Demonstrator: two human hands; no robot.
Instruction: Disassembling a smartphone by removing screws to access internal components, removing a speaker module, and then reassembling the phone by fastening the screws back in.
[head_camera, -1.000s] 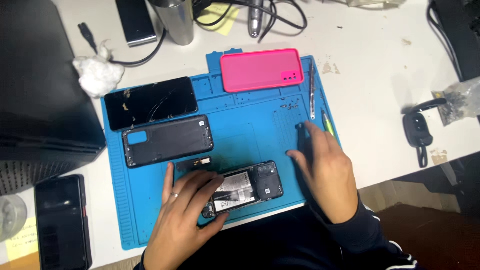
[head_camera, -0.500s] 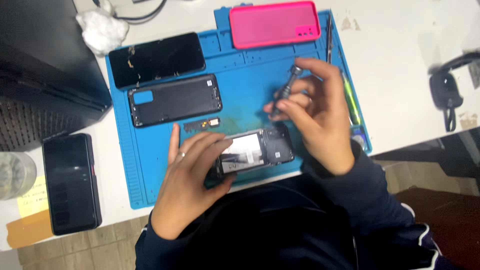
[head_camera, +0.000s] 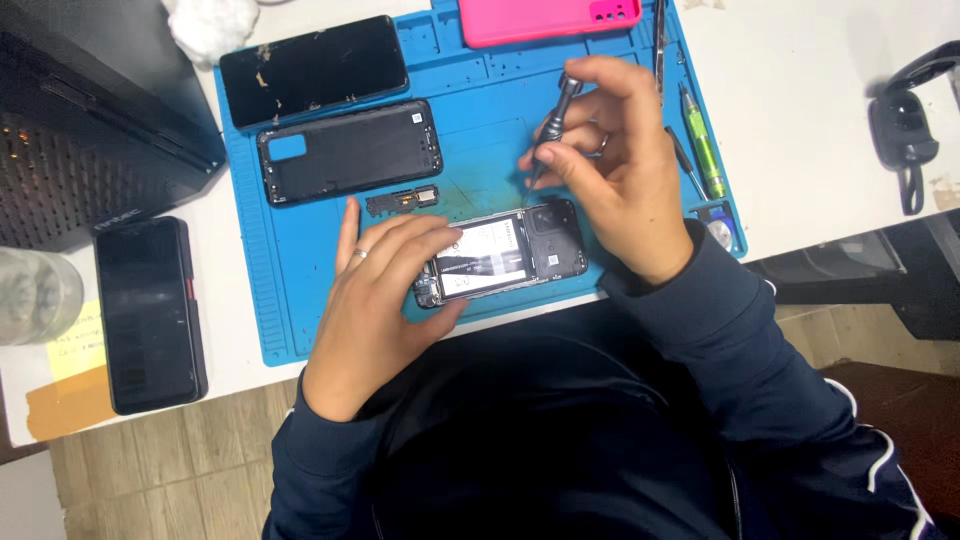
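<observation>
From the head camera, your left hand (head_camera: 375, 300) lies flat with fingers spread, pressing the opened phone (head_camera: 505, 255) down at the near edge of the blue mat (head_camera: 300, 290) on the desk (head_camera: 810, 120). Your right hand (head_camera: 620, 170) is closed around a dark screwdriver (head_camera: 553, 125), whose tip points down at the phone's upper edge near the camera block. Just beyond the phone lie a small black part (head_camera: 402, 200), a black back cover (head_camera: 350, 152) and a cracked screen (head_camera: 313, 70).
</observation>
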